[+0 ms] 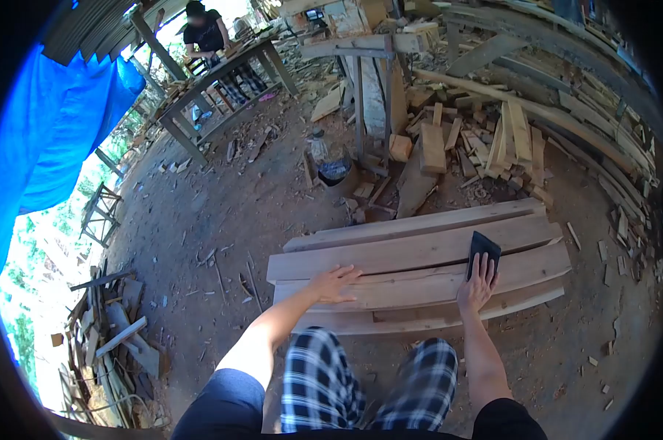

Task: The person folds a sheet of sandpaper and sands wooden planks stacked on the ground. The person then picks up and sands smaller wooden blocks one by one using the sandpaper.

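Note:
Several long wooden planks (419,258) lie side by side in front of my knees. My left hand (336,284) rests flat on a plank left of the middle, fingers spread, holding nothing. Toward the planks' right end, my right hand (479,284) presses a black sheet (485,246) that looks like sandpaper against the wood. The fingers lie over its lower part, and its upper end sticks out past the fingertips. Dark gaps show between some planks. What supports them is hidden.
Wood offcuts (507,143) are heaped beyond the planks, near a bucket-like container (336,172). Scrap wood (118,334) is piled at the left. A person (206,37) stands by a wooden bench (225,70) at the back. A blue tarp (60,125) hangs at the left.

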Motion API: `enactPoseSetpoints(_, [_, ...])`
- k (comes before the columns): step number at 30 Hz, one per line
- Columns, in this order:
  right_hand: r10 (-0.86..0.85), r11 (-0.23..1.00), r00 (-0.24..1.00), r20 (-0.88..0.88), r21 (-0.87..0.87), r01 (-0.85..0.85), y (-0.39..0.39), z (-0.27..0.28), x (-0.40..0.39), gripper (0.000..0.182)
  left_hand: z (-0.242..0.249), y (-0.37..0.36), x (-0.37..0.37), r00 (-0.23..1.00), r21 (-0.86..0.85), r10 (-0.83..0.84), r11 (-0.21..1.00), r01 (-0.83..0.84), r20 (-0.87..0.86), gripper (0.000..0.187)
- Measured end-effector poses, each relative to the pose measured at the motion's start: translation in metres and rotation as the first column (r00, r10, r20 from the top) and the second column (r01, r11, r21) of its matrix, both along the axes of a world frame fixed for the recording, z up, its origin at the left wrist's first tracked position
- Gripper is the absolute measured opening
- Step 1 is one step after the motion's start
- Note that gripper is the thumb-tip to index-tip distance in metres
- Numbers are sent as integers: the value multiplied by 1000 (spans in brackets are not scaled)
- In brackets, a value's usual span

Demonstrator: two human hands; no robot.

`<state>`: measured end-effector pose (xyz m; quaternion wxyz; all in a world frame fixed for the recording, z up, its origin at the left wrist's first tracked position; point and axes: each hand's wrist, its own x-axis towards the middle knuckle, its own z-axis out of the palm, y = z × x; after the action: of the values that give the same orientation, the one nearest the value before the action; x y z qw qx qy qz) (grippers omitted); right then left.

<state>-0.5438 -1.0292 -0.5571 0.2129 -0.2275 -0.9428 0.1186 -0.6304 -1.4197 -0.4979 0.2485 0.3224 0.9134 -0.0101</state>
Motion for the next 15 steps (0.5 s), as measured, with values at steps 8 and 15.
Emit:
enactPoseSetpoints(8, [1,1000,999,44,6,-1,-1,5,-2,70,-28,151,-43,938,395,103,918,38,-331,52])
enactPoseSetpoints(15, [-15,998,1000,17,56,14,1,3,-4,68,-50,227,-28,905,435,199,900,-17,-376,60])
